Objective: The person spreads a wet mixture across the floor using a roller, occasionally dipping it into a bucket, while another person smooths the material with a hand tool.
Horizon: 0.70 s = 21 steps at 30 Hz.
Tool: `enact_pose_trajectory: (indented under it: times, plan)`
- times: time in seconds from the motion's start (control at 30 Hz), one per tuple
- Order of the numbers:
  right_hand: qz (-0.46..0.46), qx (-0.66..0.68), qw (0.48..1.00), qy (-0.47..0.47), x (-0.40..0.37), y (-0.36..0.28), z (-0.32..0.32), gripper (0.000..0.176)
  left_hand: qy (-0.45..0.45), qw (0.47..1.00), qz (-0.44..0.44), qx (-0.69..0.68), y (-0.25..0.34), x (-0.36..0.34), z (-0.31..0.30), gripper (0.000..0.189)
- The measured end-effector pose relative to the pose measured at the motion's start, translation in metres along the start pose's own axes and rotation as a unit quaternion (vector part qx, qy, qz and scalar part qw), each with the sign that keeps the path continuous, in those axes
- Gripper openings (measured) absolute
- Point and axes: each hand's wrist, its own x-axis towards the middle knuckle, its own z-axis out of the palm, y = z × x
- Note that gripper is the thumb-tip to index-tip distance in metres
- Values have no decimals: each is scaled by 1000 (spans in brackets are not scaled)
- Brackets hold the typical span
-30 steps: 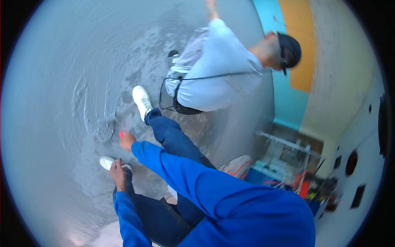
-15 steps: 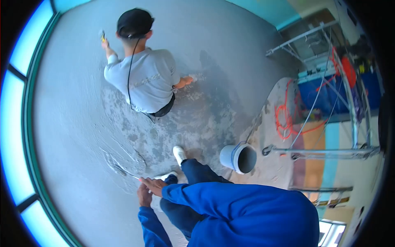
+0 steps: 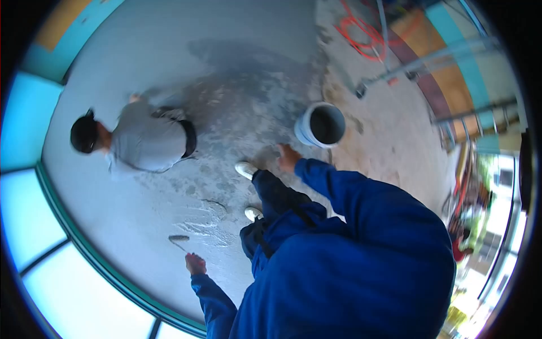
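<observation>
My left hand is closed round the handle of a small paint roller. The roller's grey, coated head is held over the wet grey floor. Thick, streaky ridges of grey coating lie beside it. My right hand is held out, slightly blurred, with its fingers apart and nothing visible in them. Just beyond it stands a white bucket with dark grey contents, and the hand does not touch it.
A co-worker in a grey shirt and black cap crouches at the left. Windows with a green frame run along that side. Wheeled metal scaffolding and an orange cable are at the upper right.
My right hand has left the roller handle and moved toward the bucket. My left hand keeps hold of the roller. My view has turned, so the co-worker appears farther left.
</observation>
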Motion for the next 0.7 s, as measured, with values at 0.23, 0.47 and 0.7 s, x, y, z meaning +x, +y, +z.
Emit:
enact_pose_trajectory:
  times: [0.23, 0.47, 0.7]
  plan:
    - [330, 83, 937, 77, -234, 267, 60, 53, 221, 943, 161, 189, -5, -36, -10, 37]
    - [498, 177, 849, -22, -410, 281, 196, 44, 178, 936, 104, 285, 4, -50, -49, 36]
    - [537, 339, 772, 5, -436, 220, 175, 43, 184, 925, 110, 313, 2, -66, -34, 35]
